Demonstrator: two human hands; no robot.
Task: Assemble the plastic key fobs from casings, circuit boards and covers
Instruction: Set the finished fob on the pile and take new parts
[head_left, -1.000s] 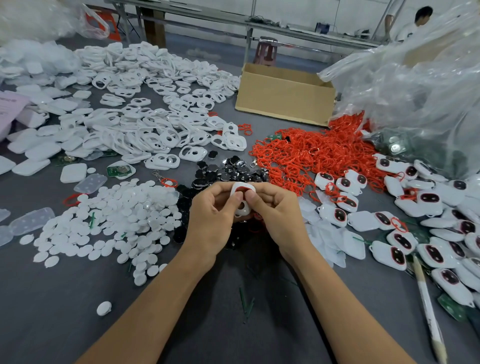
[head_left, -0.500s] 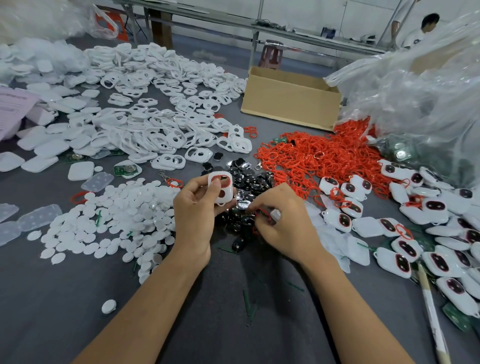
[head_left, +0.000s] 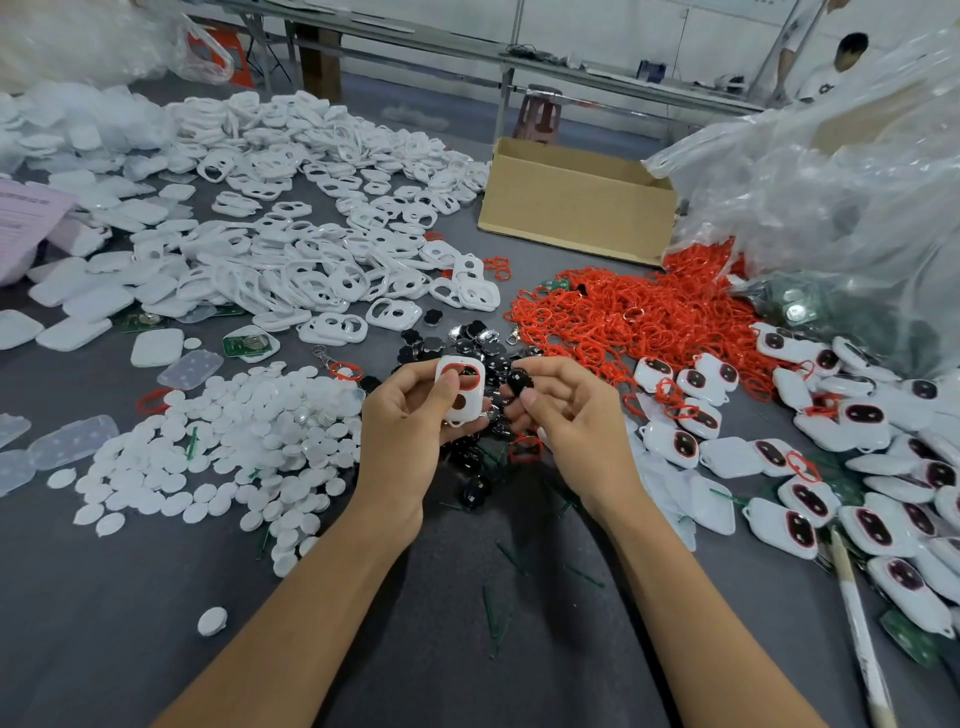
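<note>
discs (head_left: 228, 452) left, finished fobs (head_left: 810, 467) right

White casing (head_left: 460, 389) with red ring, black button (head_left: 519, 381), red rings heap (head_left: 639, 317), grey table (head_left: 104, 597)

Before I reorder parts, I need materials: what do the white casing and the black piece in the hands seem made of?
The white casing: likely moulded hard plastic, with a smooth, slight gloss and crisp rounded cut-outs. The black piece: dark with a slight sheen; plastic or rubber, I cannot tell which.
</note>
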